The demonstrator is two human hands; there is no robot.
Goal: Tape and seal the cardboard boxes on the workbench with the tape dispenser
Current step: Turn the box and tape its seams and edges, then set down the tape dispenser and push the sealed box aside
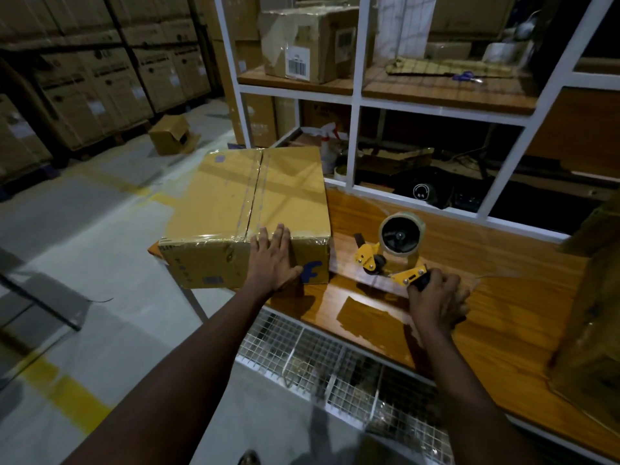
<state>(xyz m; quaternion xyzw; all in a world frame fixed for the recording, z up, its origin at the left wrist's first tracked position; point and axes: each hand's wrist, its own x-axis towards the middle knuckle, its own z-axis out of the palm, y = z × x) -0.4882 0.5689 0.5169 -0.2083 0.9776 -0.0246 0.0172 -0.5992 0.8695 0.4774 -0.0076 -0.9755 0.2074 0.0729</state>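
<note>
The wooden workbench (496, 317) carries a cardboard box (248, 209) at its left end, its top seam already taped. The left hand (271, 260) lies flat and open against the box's near face. The right hand (436, 297) grips the yellow tape dispenser (391, 253), resting on the bench beside the box; another box at the right edge looks unsealed.

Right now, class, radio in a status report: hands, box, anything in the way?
Left hand flat on box, near edge. Right hand gripping dispenser, resting on bench. Box top seam taped. Nothing between dispenser and box.
</note>
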